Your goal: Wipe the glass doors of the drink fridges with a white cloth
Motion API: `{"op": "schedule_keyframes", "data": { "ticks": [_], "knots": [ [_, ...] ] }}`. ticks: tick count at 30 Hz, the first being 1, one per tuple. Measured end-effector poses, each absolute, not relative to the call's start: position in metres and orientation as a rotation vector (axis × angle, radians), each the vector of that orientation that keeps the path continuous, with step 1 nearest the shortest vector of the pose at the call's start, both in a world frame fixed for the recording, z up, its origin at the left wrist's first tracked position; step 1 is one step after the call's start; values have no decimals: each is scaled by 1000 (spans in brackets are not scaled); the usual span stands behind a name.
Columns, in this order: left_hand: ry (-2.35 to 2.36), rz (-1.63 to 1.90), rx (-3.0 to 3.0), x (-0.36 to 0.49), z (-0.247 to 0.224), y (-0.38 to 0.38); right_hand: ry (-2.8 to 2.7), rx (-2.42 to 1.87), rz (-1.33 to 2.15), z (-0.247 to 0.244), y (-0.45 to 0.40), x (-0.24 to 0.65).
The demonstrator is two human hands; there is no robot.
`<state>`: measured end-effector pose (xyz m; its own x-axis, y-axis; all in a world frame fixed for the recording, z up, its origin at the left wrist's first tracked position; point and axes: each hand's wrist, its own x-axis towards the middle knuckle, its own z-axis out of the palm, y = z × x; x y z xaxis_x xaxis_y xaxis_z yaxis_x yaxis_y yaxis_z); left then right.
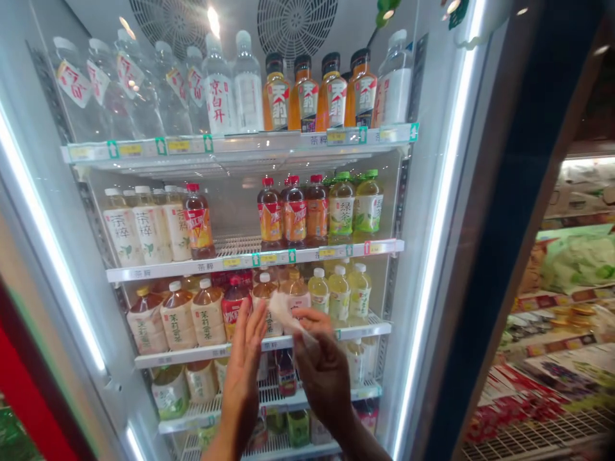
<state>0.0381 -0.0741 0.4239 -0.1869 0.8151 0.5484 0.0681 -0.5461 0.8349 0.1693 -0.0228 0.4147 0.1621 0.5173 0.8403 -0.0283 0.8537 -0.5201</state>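
Observation:
My left hand point(244, 368) is raised in front of the lit drinks cooler, its fingers stretched upward and holding nothing. Beside it, my right hand point(323, 365) pinches a thin, crumpled white tissue point(284, 312), whose free end points up and left toward my left fingertips. Behind both hands runs a shelf point(189, 356) of bottles. Among these are a red-labelled bottle point(235, 301) just past my left fingertips and a pale-labelled tea bottle point(265, 291) behind the tissue, both partly hidden.
Higher shelves carry clear water bottles point(221, 96), amber bottles point(277, 96), red-capped tea point(295, 214) and green-capped tea point(341, 208). Bright light strips point(444, 192) line the cooler's sides. At the right, past a dark frame point(509, 160), stand shelves of packaged food point(576, 262).

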Motion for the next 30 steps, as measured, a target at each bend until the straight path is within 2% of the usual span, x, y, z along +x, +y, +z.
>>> {"op": "schedule_keyframes", "data": {
  "ticks": [4,8,12,16,21,23,27,30],
  "knots": [
    [1212,1929,1729,-8,431,-79,-1430,-312,-351,433,19,191],
    [1249,2008,1888,-47,440,-83,-1697,-549,-683,447,61,196],
    [1411,2104,2048,-80,451,-82,-1638,-745,-739,445,74,180],
    [1682,2271,2594,-115,470,-74,-1665,-721,-815,442,71,168],
    [2188,1917,2945,-148,479,-55,-1682,-713,-864,445,71,165],
    [2254,1830,2970,-154,475,-51,-1660,-716,-841,443,69,159],
    [2295,1776,2965,-161,466,-55,-1915,-433,-985,444,61,143],
    [2325,1741,2954,-169,463,-64,-1800,-500,-956,459,59,133]
  ]
}}
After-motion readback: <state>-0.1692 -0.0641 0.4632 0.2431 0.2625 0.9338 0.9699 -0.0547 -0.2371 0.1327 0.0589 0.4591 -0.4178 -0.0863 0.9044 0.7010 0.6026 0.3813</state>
